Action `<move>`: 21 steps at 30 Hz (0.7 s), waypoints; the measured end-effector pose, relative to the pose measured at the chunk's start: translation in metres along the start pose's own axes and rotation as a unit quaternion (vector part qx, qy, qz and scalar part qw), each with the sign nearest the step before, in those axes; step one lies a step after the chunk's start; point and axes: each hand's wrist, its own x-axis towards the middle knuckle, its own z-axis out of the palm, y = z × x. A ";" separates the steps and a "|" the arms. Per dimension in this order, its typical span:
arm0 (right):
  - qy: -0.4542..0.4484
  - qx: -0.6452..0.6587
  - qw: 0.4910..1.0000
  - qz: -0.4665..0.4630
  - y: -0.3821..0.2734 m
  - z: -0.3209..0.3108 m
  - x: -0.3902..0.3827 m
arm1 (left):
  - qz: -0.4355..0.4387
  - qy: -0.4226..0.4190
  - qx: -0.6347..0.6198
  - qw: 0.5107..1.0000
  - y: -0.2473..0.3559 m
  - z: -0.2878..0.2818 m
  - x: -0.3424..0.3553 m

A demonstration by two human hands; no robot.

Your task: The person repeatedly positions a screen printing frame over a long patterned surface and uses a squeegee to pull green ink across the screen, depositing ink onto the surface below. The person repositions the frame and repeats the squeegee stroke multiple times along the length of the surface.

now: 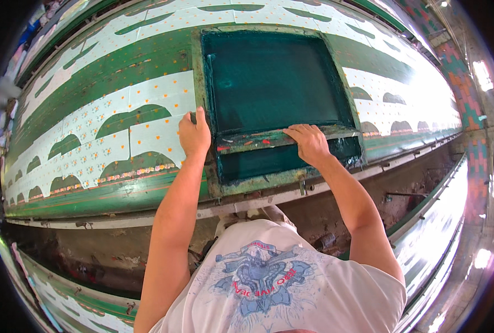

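A screen printing frame (198, 72) with worn green-stained edges lies on the long green table, its mesh (269, 77) coated in dark teal ink. My left hand (195, 134) is closed on the frame's left side, thumb up along the edge; the other fingers are partly hidden. Across the near part of the mesh rests a squeegee (247, 143), its bar smeared with red and green paint. The fingers of my right hand (310, 144) curl over its top edge, right of the middle. Dark ink also shows on the mesh between the squeegee and the frame's near side.
Pale fabric pieces (147, 91) with small orange prints and curved cut-outs cover the green table (147, 191) on both sides of the frame. A metal rail (119, 222) with small stops runs along the near edge. Behind me stands another table (83, 302) with similar pieces.
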 end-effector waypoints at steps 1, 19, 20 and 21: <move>0.001 -0.003 1.000 -0.002 0.011 0.003 0.015 | -0.002 -0.001 -0.004 1.000 0.003 0.001 -0.001; -0.056 -0.018 0.998 0.011 0.149 0.037 0.257 | -0.017 0.073 0.013 0.997 0.012 0.001 -0.008; -0.045 -0.023 0.999 0.007 0.150 0.040 0.258 | -0.019 0.076 0.012 0.997 0.013 0.001 -0.008; -0.034 -0.029 0.999 0.005 0.151 0.044 0.259 | -0.019 0.078 0.009 0.997 0.014 0.002 -0.009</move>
